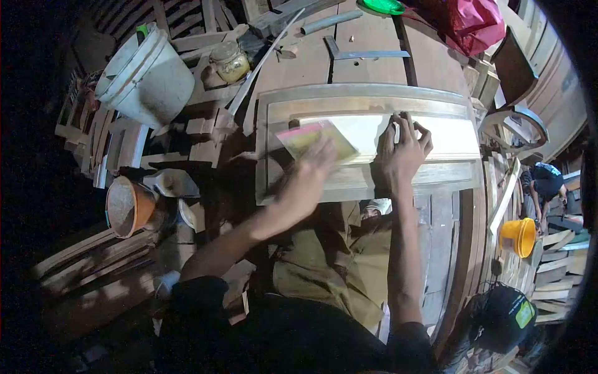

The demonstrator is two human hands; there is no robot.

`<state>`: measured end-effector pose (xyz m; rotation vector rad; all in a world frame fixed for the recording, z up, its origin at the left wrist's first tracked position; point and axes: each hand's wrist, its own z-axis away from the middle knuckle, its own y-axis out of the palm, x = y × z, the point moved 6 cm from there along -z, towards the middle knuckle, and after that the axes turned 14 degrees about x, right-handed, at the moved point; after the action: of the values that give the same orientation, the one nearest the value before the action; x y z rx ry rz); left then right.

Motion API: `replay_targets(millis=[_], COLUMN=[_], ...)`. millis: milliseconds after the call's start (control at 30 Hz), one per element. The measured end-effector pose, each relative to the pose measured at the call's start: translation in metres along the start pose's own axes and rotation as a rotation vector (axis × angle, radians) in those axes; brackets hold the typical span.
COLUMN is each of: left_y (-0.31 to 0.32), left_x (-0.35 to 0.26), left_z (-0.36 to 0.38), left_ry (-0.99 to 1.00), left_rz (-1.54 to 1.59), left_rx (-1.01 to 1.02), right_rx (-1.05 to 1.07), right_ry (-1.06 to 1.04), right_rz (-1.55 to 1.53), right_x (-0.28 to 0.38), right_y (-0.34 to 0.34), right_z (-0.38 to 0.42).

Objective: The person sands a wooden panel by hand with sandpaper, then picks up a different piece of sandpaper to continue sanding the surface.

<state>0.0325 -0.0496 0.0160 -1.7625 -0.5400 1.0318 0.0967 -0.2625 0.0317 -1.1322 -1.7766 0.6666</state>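
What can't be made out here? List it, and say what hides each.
All in the head view:
Left hand: blurred, so its finger placement is unclear.
Panel under the sheet: hidden by the sheet.
Red bag: top cut off by the picture's upper edge.
Cap: lettering too small to read.

Panel (336,177) on workbench (367,31). Sheet (298,139) on panel's left part, under left hand (316,159); right hand (406,146) on panel, right of sheet. Behind panel: square (374,55), then pipe (331,22). Jar (230,64) left of workbench; bucket (152,81) left of jar.
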Motion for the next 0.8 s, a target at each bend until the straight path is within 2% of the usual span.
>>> replay_targets(millis=[33, 100, 133, 167, 267, 300, 367, 400, 433, 500, 567, 600, 700, 733, 800], left_y=[-0.013, -0.015, -0.032, -0.035, -0.003, -0.012, -0.010, -0.025, -0.037, -0.032, -0.009, -0.003, -0.024, -0.037, -0.015], left_x=[-0.017, 0.024, 0.028, 0.046, 0.002, -0.020, 0.019, 0.036, 0.042, 0.028, -0.016, -0.014, 0.042, 0.047, 0.012], left_z=[0.005, -0.008, -0.015, -0.026, -0.004, 0.003, -0.009, -0.019, -0.027, -0.023, 0.000, 0.004, -0.021, -0.030, -0.013], left_ry=[0.003, -0.071, -0.124, -0.123, -0.020, 0.035, -0.022, -0.088, -0.080, -0.207, -0.001, 0.021, -0.243, -0.121, -0.021], left_rz=[0.030, 0.139, 0.010, 0.077, 0.100, 0.081, 0.174, 0.150, -0.051, 0.159, -0.104, -0.074, 0.208, 0.004, -0.033], left_rx=[0.031, -0.061, -0.082, -0.085, -0.093, -0.074, -0.116, -0.067, -0.064, -0.059, -0.072, -0.025, 0.041, -0.078, -0.079], right_rx=[0.000, 0.009, 0.016, 0.014, -0.004, -0.009, -0.012, 0.003, 0.014, 0.012, 0.015, 0.015, 0.031, 0.036, 0.022], right_ry=[0.004, 0.010, 0.026, 0.018, 0.002, -0.001, -0.004, -0.003, 0.003, 0.014, 0.023, 0.022, 0.023, 0.023, 0.017], right_rz=[0.003, 0.002, -0.016, -0.008, 0.007, 0.009, 0.005, -0.005, -0.003, 0.010, -0.001, 0.002, -0.003, -0.011, 0.018], right_x=[-0.001, 0.000, -0.001, -0.001, 0.002, 0.001, -0.001, 0.000, 0.001, 0.000, -0.005, -0.005, 0.000, -0.001, -0.001], right_y=[-0.001, 0.001, 0.002, 0.003, 0.000, 0.000, 0.002, 0.002, 0.003, 0.002, 0.005, 0.004, 0.003, 0.004, 0.003], right_z=[-0.001, -0.001, -0.001, 0.001, -0.001, -0.002, 0.000, 0.000, 0.002, -0.001, -0.002, -0.003, 0.003, 0.004, 0.000])
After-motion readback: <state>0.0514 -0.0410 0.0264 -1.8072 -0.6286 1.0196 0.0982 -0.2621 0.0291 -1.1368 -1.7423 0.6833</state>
